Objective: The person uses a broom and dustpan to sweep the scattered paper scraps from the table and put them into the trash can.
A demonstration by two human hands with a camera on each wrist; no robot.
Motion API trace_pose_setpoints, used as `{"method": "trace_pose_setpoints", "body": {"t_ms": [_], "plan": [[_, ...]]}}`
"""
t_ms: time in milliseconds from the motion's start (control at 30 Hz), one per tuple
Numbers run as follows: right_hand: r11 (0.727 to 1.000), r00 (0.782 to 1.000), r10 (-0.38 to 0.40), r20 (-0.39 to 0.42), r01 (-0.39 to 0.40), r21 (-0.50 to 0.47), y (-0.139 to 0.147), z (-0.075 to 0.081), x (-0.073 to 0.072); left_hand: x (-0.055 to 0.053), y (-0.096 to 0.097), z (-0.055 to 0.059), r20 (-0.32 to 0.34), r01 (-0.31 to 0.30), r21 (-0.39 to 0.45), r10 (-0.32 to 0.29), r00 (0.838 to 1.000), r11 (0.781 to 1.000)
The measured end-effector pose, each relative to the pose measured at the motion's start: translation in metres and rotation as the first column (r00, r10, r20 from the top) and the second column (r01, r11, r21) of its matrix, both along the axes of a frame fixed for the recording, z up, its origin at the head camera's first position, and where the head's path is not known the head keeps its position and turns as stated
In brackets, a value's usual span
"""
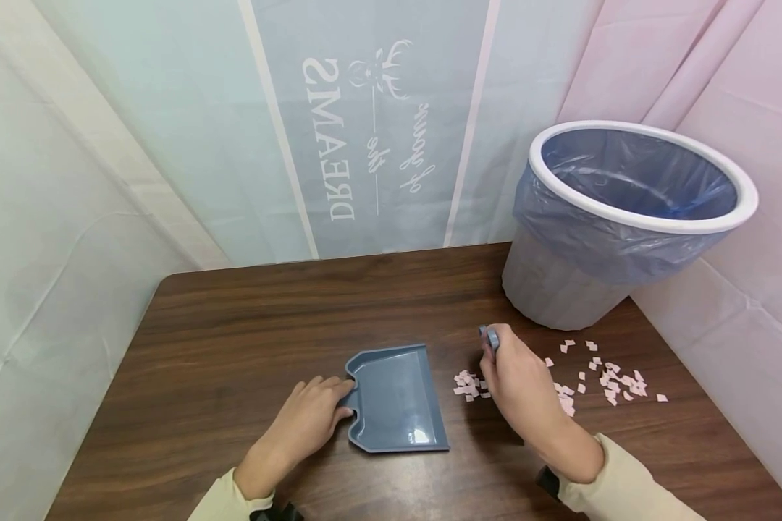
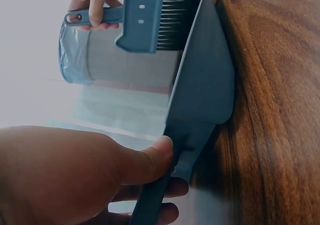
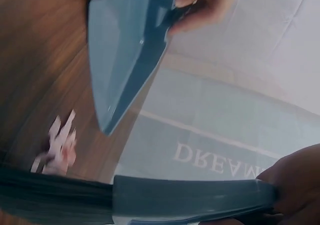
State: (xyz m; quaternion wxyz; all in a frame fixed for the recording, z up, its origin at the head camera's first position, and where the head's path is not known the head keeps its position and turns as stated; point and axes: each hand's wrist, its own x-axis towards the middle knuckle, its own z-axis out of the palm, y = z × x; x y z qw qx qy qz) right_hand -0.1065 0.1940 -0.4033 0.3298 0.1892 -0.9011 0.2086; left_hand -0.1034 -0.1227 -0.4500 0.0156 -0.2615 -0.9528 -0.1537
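Observation:
My left hand (image 1: 309, 416) grips the short handle of a blue-grey dustpan (image 1: 397, 398), its thumb on top in the left wrist view. The pan lies on the table with its wide lip facing right, its tray bare. My right hand (image 1: 524, 383) holds a matching hand brush (image 2: 142, 20) by its handle, head downward. Dark bristles (image 3: 55, 195) show in the right wrist view. A small heap of pale pink paper scraps (image 1: 467, 385) lies between the pan's lip and the brush. In the head view the right hand hides most of the brush.
More paper scraps (image 1: 615, 383) are scattered on the brown wooden table (image 1: 267, 311) to the right of the brush. A grey trash bin (image 1: 554, 282) with a white rim and blue liner stands at the back right. Printed curtains hang behind the table's back edge.

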Motion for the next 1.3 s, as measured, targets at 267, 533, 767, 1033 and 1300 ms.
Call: {"method": "trace_pose_setpoints", "body": {"t_ms": [267,533,767,1033,1300], "plan": [[0.999,0.999,0.033,-0.013,-0.033,-0.029,-0.028,-0.006,0.001,0.001,0.001,0.002,-0.007,0.005,0.003,-0.005,1.0,1.0],[0.996,0.998,0.063,0.016,-0.062,-0.072,-0.052,-0.003,0.001,0.0,0.0,0.002,-0.004,0.007,0.006,-0.007,1.0,1.0],[0.99,0.992,0.098,0.074,-0.09,-0.108,-0.067,0.0,0.0,0.001,0.0,0.003,0.0,0.006,0.009,-0.006,1.0,1.0],[0.985,0.987,0.127,0.096,-0.115,-0.127,-0.075,0.004,0.002,0.001,-0.001,0.002,-0.009,0.004,0.006,-0.004,1.0,1.0],[0.963,0.983,0.181,0.038,-0.17,-0.211,-0.08,0.004,-0.002,-0.001,0.0,0.002,-0.001,-0.004,0.01,0.004,1.0,1.0]]}}
